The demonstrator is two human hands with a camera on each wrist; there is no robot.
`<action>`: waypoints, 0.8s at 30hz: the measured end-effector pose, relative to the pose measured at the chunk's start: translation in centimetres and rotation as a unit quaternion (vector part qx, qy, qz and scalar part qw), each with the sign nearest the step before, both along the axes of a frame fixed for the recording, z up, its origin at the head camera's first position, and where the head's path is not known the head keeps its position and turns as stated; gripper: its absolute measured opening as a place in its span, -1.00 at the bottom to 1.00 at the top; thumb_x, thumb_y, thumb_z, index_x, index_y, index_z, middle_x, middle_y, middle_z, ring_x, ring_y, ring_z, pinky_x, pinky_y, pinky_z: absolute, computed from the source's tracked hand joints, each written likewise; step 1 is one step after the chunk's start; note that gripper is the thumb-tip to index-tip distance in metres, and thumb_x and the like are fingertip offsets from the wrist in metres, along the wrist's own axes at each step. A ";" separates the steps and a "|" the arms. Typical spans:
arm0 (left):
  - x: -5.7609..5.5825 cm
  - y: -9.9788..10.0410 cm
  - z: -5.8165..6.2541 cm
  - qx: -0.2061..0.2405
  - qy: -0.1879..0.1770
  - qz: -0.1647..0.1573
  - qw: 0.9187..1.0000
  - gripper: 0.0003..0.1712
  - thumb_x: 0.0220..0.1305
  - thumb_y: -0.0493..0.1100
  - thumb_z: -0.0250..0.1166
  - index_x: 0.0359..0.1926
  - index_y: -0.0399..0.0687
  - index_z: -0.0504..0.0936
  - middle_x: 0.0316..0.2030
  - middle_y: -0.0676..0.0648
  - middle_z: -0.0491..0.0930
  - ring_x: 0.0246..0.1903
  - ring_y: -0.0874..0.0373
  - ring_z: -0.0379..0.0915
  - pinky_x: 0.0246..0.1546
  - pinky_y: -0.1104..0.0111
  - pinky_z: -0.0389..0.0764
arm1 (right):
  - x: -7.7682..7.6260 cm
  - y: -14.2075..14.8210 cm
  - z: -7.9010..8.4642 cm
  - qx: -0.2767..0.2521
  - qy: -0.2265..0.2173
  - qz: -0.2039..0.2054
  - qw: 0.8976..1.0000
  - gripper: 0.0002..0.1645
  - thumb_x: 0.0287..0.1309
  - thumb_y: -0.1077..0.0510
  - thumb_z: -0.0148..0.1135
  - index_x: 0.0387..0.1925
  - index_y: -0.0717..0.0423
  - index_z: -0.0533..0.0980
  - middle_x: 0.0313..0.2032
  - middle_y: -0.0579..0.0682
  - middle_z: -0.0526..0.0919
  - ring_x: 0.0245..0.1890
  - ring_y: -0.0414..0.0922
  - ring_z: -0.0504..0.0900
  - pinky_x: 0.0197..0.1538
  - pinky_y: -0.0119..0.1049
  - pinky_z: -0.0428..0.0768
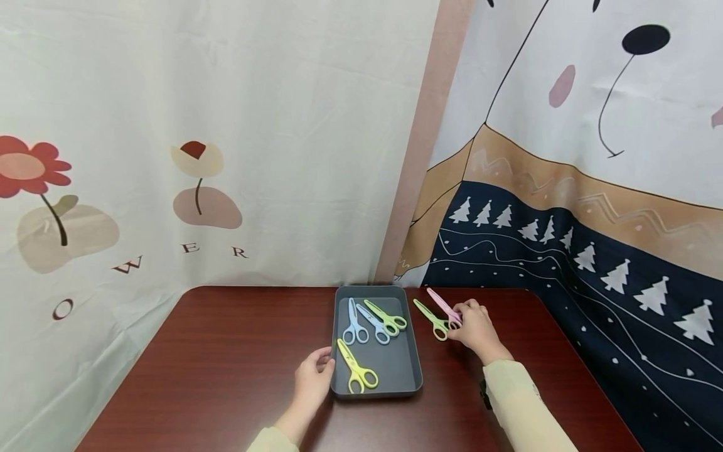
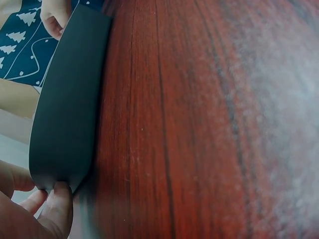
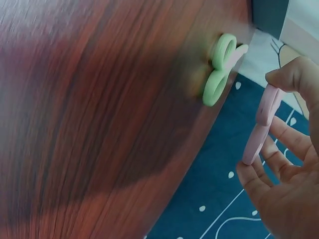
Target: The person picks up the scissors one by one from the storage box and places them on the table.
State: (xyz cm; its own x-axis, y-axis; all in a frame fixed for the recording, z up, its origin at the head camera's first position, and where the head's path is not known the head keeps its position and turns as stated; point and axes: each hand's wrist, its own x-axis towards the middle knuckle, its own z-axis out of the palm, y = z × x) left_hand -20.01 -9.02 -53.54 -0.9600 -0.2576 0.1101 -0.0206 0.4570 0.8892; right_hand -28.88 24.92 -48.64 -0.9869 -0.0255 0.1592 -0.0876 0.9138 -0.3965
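Reddish table [image 1: 254,351]: right of tray [image 1: 395,367], right hand [image 1: 476,326] pinches pink scissors [image 1: 443,306] near green scissors [image 1: 430,316]; left hand [image 1: 312,380], fingers relaxed, touches tray's left side. Apparently pickup stage; next likely needs clean lift.

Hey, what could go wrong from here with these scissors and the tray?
The pink scissors, held by their handles in the right hand, sit close beside the green scissors on the table and might knock them.

In the tray, blue scissors and yellow-green scissors lie close together; another pair set there could pile up.

The left hand touches the tray's left side, so a push may slide it.
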 end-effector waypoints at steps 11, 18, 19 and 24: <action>-0.1 0.0 0.0 -0.008 -0.002 0.001 1.000 -0.72 0.19 -0.31 0.24 -0.05 -0.25 0.62 -0.25 -0.17 0.67 -0.28 0.02 0.63 -0.24 0.24 0.65 | -0.2 1.6 0.2 0.010 -0.005 -0.008 1.000 -0.35 -0.31 0.13 0.52 -0.07 0.25 0.53 -0.04 0.26 0.45 -0.10 0.14 0.35 -0.12 0.00 0.54; -0.1 -0.1 0.0 -0.006 0.001 -0.002 1.000 -0.72 0.19 -0.32 0.23 -0.06 -0.27 0.61 -0.25 -0.20 0.66 -0.28 0.01 0.63 -0.25 0.23 0.66 | -0.3 2.4 0.1 0.021 -0.011 -0.012 1.000 -0.35 -0.28 0.14 0.49 -0.05 0.27 0.52 -0.02 0.27 0.43 -0.08 0.17 0.34 -0.09 0.03 0.50; 0.0 -0.1 0.0 -0.005 0.003 -0.003 1.000 -0.72 0.19 -0.32 0.23 -0.06 -0.27 0.61 -0.25 -0.20 0.66 -0.28 0.01 0.63 -0.25 0.23 0.66 | -0.3 2.6 0.1 0.021 -0.012 -0.011 1.000 -0.36 -0.27 0.14 0.49 -0.05 0.28 0.52 -0.02 0.28 0.43 -0.08 0.17 0.34 -0.08 0.04 0.49; 0.1 0.0 0.2 -0.005 0.006 -0.007 1.000 -0.72 0.19 -0.34 0.23 -0.05 -0.28 0.61 -0.24 -0.21 0.65 -0.28 -0.01 0.63 -0.26 0.24 0.66 | -0.3 3.1 0.0 0.028 -0.017 -0.013 0.999 -0.35 -0.25 0.14 0.50 -0.03 0.28 0.51 0.00 0.29 0.41 -0.07 0.18 0.33 -0.05 0.06 0.47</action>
